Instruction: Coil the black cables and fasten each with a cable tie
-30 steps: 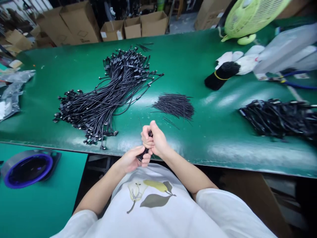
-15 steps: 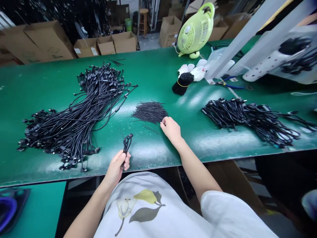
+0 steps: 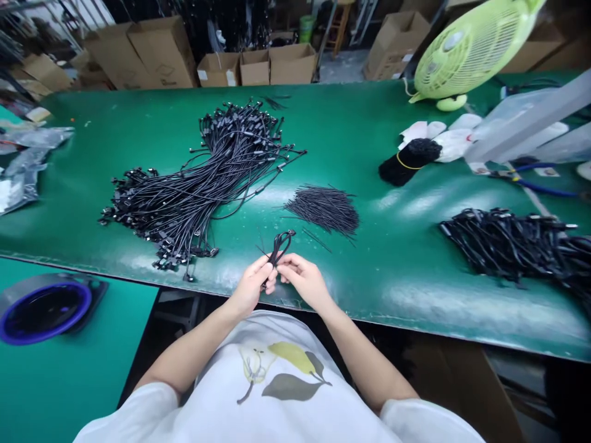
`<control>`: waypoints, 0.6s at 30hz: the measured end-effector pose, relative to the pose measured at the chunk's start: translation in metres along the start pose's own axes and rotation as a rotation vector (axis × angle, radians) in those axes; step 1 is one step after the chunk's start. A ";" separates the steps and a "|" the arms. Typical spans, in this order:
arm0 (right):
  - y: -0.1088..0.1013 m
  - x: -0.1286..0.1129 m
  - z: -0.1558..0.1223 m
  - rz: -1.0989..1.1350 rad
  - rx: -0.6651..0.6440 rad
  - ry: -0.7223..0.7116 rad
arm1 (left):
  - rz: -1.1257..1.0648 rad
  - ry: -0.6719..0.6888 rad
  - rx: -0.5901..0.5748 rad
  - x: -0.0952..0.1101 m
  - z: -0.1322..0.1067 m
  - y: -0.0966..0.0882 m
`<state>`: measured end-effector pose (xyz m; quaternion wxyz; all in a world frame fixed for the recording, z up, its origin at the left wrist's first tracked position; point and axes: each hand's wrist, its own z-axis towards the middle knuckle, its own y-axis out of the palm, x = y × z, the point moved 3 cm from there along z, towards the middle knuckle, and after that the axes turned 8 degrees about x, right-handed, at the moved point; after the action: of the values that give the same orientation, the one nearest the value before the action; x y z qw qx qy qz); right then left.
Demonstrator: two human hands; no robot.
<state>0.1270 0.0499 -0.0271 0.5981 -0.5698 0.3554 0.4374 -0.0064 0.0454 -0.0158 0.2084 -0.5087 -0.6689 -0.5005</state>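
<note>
A: ok so where's the folded black cable (image 3: 280, 244) being held?

B: Over the near edge of the green table (image 3: 388, 283). It's pinched between thumb and fingers of the left hand (image 3: 252, 286), with its loops left sticking up out of the grip.

A: And the right hand (image 3: 302, 277)?

B: Brought in right beside it, fingertips bunched together by the cable. Whether anything's being pinched there can't be told tbh, too small.

A: What's been laid out around them?

B: A pile of thin black strands (image 3: 323, 209) is spread just beyond the hands. A big heap of loose cables (image 3: 198, 178) is sprawled to the left, and more bundled cables (image 3: 508, 246) are heaped well off to the right.
</note>
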 end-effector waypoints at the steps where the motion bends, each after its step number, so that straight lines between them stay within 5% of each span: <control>1: 0.003 -0.003 0.000 0.002 0.005 -0.019 | 0.048 0.051 0.029 0.001 0.000 -0.004; 4: 0.001 -0.017 0.001 -0.177 0.021 -0.219 | 0.306 0.245 0.159 0.006 -0.002 -0.017; 7: 0.002 -0.036 0.003 -0.555 -0.025 -0.687 | 0.537 0.397 0.239 0.011 -0.001 -0.026; 12: 0.007 -0.055 0.014 -0.870 -0.232 -1.190 | 0.517 0.216 0.163 0.008 0.006 -0.036; 18: 0.014 -0.065 0.013 -1.114 -0.486 -1.328 | 0.412 0.005 -0.011 0.001 0.011 -0.041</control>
<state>0.0890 0.0549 0.0294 0.6687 -0.4002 -0.4935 0.3863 -0.0408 0.0565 -0.0387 0.3052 -0.6348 -0.5473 -0.4520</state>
